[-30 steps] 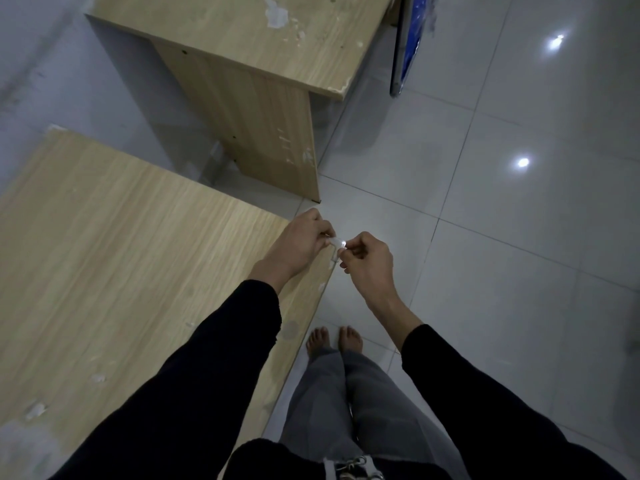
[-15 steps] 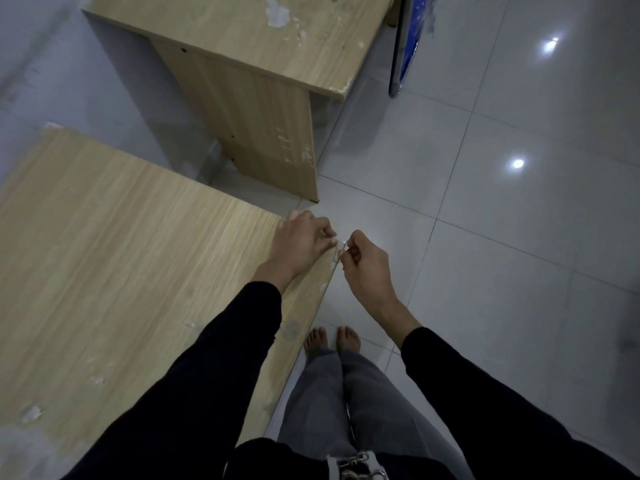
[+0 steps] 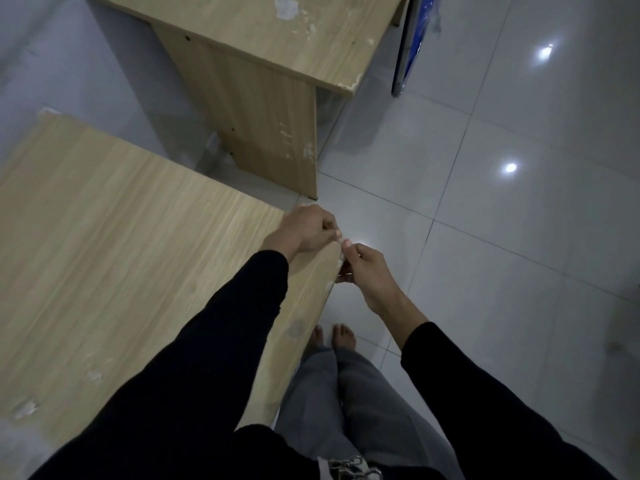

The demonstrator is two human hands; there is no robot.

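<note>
**Hands meeting again over the bit at the table corner**

Both hands are working at the table's point(image 3: 138, 237) far right corner, just right of the middle of the view. The right hand point(image 3: 367, 271) is pinching a small pale bit point(image 3: 342, 259) between thumb and curled fingers, holding it against the table's edge. The left hand point(image 3: 306, 230), at 10 o'clock from the right, is lying over the corner with its fingers curled and its tips touching the right thumb. Whether it is also gripping the bit is too small to tell.

A second ago the two hands were holding the bit between them out over the floor point(image 3: 485, 237), clear of the edge. Half a second ago the left hand was drawing back onto the tabletop. Now the right hand is sitting lower and closer in, and the bit is lying along the edge rather than hanging free. That suggests the person is fitting or pressing it there, with the left hand steadying.

A desk point(image 3: 259, 46) is standing at 12 o'clock, well apart.
</note>
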